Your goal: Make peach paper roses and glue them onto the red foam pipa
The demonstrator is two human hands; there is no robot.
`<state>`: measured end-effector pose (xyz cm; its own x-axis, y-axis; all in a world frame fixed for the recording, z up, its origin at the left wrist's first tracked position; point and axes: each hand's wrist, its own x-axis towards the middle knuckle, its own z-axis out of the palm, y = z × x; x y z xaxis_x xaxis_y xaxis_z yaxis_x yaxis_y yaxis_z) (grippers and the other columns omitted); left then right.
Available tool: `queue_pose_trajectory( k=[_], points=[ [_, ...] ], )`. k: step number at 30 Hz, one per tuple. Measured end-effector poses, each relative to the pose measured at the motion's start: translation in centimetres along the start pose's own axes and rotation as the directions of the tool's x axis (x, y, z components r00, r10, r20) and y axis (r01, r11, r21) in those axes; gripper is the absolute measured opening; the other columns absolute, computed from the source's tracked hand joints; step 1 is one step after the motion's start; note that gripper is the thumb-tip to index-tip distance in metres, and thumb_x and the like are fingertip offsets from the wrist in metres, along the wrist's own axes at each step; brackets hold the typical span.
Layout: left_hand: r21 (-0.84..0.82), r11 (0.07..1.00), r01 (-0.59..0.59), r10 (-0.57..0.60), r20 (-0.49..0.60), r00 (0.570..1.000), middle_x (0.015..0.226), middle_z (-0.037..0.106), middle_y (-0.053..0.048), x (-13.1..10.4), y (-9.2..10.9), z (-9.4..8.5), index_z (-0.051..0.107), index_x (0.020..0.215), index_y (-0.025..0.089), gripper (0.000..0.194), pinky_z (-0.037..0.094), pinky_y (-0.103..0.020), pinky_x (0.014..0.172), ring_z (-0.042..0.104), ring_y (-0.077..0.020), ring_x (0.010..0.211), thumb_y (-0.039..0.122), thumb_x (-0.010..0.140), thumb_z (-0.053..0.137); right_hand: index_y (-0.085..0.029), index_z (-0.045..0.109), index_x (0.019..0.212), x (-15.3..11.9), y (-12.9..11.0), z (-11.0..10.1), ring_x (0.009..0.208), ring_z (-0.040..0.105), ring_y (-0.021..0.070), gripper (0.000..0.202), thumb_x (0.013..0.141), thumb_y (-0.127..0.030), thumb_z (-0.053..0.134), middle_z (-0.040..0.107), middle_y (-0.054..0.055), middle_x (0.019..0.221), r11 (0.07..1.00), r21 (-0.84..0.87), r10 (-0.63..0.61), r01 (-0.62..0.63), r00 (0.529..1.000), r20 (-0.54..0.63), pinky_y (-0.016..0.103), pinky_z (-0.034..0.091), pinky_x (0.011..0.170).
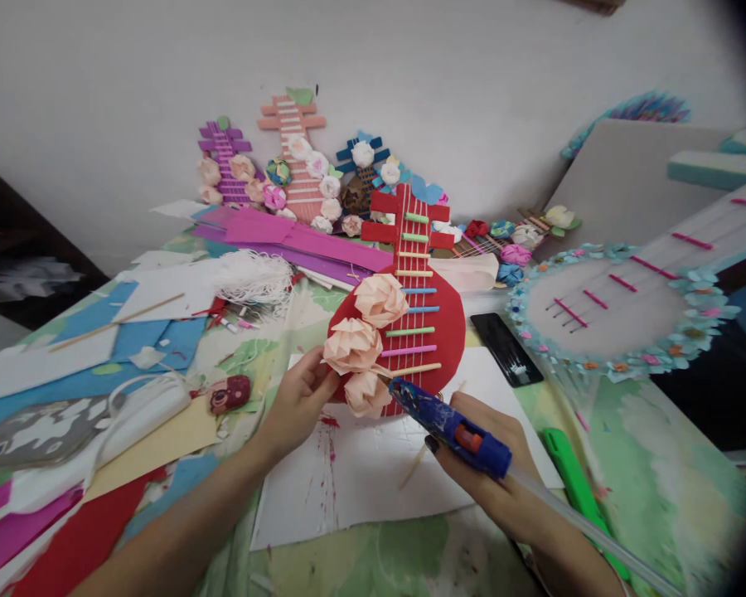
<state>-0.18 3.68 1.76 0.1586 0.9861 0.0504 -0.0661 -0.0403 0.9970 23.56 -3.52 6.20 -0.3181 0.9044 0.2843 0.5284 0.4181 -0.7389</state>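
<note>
A red craft lute (444,323) stands propped up over a white sheet, with coloured sticks and strings across its front. Three peach paper flowers (353,346) line its left side. My left hand (302,398) is closed on the lute's lower left edge, fingers by the middle flower and partly hidden behind it. My right hand (494,464) wraps around a blue hot glue gun (432,419), a clear glue stick (590,526) trailing from its back. The gun's nozzle points at the lowest flower and the lute's lower edge.
Behind stand finished craft lutes (298,174) with flowers. A larger white lute (609,311) leans at right. A black phone (506,348) and a green tool (572,473) lie right of the white sheet (298,497). Coloured paper (99,531) and white string (254,278) cover the left.
</note>
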Motion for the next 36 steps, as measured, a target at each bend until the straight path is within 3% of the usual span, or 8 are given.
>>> queue_pose_trajectory(
  k=[36],
  points=[
    [-0.024, 1.0, 0.015, -0.017, -0.083, 0.996, 0.098, 0.07, -0.011, -0.14, 0.06, 0.28, 0.057, 0.111, 0.013, 0.053, 0.056, -0.027, 0.063, 0.067, -0.0198, 0.075, 0.048, 0.073, 0.069, -0.02, 0.046, 0.074, 0.23, -0.06, 0.05, 0.06, 0.046, 0.0104, 0.012, 0.084, -0.023, 0.052, 0.049, -0.001, 0.069, 1.0, -0.027, 0.001, -0.001, 1.0, 0.009, 0.024, 0.032, 0.053]
  ],
)
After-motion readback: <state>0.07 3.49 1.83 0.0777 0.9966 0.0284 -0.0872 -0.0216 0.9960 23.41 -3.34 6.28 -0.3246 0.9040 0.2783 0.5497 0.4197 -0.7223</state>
